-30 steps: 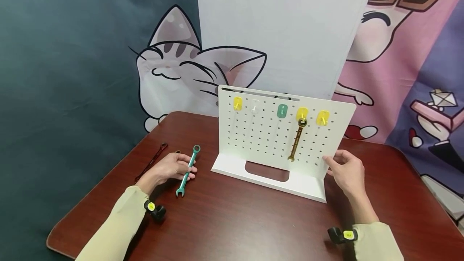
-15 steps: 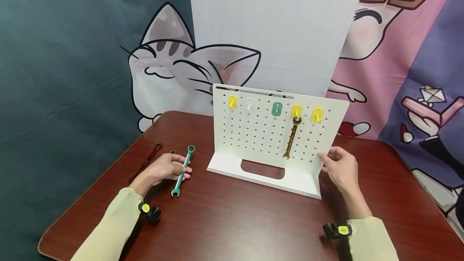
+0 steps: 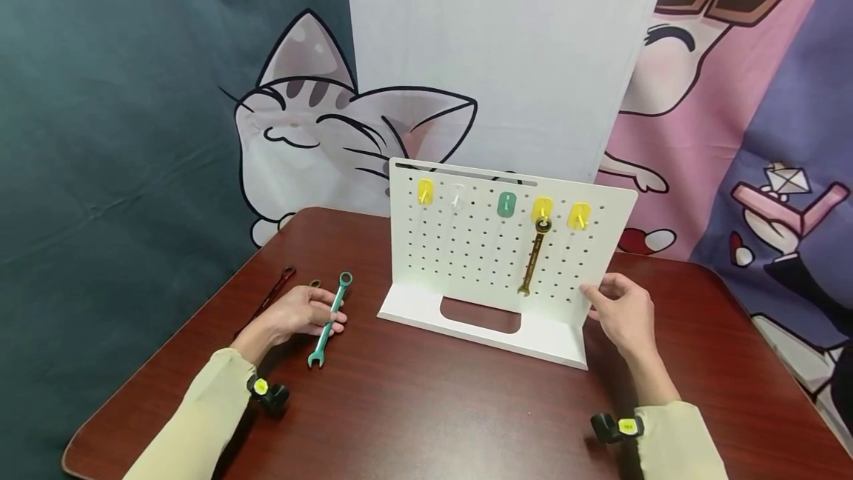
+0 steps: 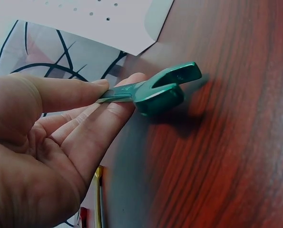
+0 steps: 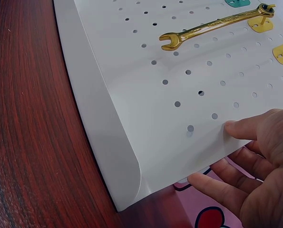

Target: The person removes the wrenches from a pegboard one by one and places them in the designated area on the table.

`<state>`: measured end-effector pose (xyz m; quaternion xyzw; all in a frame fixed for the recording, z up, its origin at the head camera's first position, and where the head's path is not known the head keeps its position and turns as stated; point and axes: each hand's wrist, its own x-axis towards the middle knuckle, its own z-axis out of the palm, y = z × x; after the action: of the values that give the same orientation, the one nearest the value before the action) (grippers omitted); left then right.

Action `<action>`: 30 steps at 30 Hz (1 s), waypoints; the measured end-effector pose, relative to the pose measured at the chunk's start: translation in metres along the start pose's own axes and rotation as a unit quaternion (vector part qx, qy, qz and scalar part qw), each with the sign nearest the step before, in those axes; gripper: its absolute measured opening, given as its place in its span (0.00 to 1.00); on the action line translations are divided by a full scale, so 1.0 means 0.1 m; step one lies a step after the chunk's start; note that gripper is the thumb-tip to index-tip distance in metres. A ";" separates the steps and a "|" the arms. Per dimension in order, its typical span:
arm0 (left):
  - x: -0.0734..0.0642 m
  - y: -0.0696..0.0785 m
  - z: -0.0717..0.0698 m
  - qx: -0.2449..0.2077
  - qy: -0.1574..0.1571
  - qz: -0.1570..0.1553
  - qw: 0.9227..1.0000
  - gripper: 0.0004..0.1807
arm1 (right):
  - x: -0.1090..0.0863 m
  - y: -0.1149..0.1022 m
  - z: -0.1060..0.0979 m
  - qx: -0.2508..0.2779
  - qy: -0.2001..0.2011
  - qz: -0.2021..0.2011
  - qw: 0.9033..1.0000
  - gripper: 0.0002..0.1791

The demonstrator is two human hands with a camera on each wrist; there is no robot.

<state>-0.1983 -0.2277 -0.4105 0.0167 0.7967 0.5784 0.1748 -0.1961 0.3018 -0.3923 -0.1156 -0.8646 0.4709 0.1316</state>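
Note:
A green combination wrench (image 3: 328,328) is pinched between the thumb and fingers of my left hand (image 3: 289,315), just above the table. In the left wrist view the open end of this green wrench (image 4: 162,90) points away from the fingertips. My right hand (image 3: 624,315) grips the right edge of a white pegboard stand (image 3: 466,243), thumb on its front face and fingers behind. A gold wrench (image 3: 533,258) hangs by its ring end from a yellow hook (image 3: 543,207); the right wrist view shows the gold wrench (image 5: 212,27) lying along the board.
A dark red wrench (image 3: 269,295) lies left of my left hand, and a gold wrench (image 3: 315,284) is mostly hidden behind it. Other board hooks are yellow (image 3: 425,191), clear (image 3: 457,197), green (image 3: 506,204) and yellow (image 3: 579,216). A printed curtain (image 3: 506,43) hangs behind the table.
The whole scene shifts a little left in the head view as the camera turns. Both hands keep their holds on the green wrench and the pegboard stand.

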 end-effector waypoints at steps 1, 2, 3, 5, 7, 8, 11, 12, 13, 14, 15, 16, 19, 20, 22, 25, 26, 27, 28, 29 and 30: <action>0.00 -0.01 0.00 0.000 0.000 -0.001 1.000 0.23 | 0.00 0.00 0.00 0.000 -0.001 0.000 1.000 0.23; -0.01 -0.02 -0.01 0.004 -0.002 0.001 1.000 0.24 | 0.00 0.00 0.00 0.000 -0.002 0.000 1.000 0.23; -0.01 -0.02 -0.01 0.004 -0.001 0.000 1.000 0.24 | 0.01 0.01 0.01 -0.001 -0.002 0.000 1.000 0.23; -0.02 -0.02 -0.02 0.001 0.002 -0.003 1.000 0.24 | 0.01 0.02 0.01 0.000 -0.002 0.001 1.000 0.23; -0.01 -0.02 -0.03 0.002 0.002 -0.001 1.000 0.24 | 0.01 0.02 0.01 -0.001 -0.001 0.001 1.000 0.23; -0.01 -0.02 -0.03 0.002 0.002 -0.001 1.000 0.24 | 0.01 0.03 0.01 -0.002 0.000 0.002 1.000 0.23; -0.01 -0.02 -0.03 0.003 -0.001 -0.001 1.000 0.24 | 0.01 0.03 0.00 -0.001 0.001 0.002 1.000 0.23; -0.01 -0.01 -0.03 0.002 0.000 -0.003 1.000 0.24 | 0.01 0.03 0.00 -0.002 0.000 0.001 1.000 0.23; -0.01 -0.01 -0.03 0.002 0.000 -0.004 1.000 0.24 | 0.01 0.03 0.00 -0.001 0.000 0.000 1.000 0.23; -0.01 -0.01 -0.03 0.004 -0.001 -0.003 1.000 0.25 | 0.01 0.02 0.00 -0.001 -0.001 -0.001 1.000 0.23; -0.02 0.00 -0.04 0.005 -0.002 -0.004 1.000 0.25 | 0.01 0.02 0.00 -0.001 -0.001 -0.001 1.000 0.23; -0.02 0.00 -0.04 0.003 0.001 -0.006 1.000 0.24 | 0.01 0.01 -0.01 -0.001 -0.001 -0.001 1.000 0.23; -0.02 0.01 -0.06 0.006 0.000 -0.004 1.000 0.24 | 0.02 -0.01 -0.02 0.001 0.001 0.000 1.000 0.23; -0.01 0.01 -0.07 0.005 0.001 -0.004 1.000 0.24 | 0.02 -0.01 -0.02 0.001 0.001 0.001 1.000 0.23; 0.00 0.01 -0.07 0.004 0.003 -0.006 1.000 0.24 | 0.02 -0.02 -0.02 0.001 0.002 0.002 1.000 0.23; 0.00 0.00 -0.09 0.009 0.004 -0.006 1.000 0.25 | 0.02 -0.02 -0.02 0.001 0.000 0.003 1.000 0.23; -0.01 0.00 -0.09 0.010 0.005 -0.007 1.000 0.25 | 0.02 -0.01 -0.02 0.000 -0.001 0.003 1.000 0.23; -0.01 -0.01 -0.10 0.013 0.004 -0.006 1.000 0.25 | 0.02 -0.01 -0.02 0.000 -0.001 0.004 1.000 0.23; -0.02 -0.01 -0.11 0.017 0.002 -0.005 1.000 0.25 | 0.02 -0.01 -0.02 0.000 -0.002 0.004 1.000 0.23; -0.02 -0.02 -0.11 0.017 0.002 -0.006 1.000 0.25 | 0.01 -0.01 -0.02 -0.001 -0.002 0.004 1.000 0.23; -0.02 -0.02 -0.12 0.018 0.002 -0.006 1.000 0.25 | 0.01 0.00 -0.02 -0.001 -0.003 0.003 1.000 0.23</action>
<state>-0.1991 -0.2397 -0.4088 0.0137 0.8074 0.5628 0.1764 -0.1967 0.3034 -0.3910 -0.1174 -0.8650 0.4709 0.1276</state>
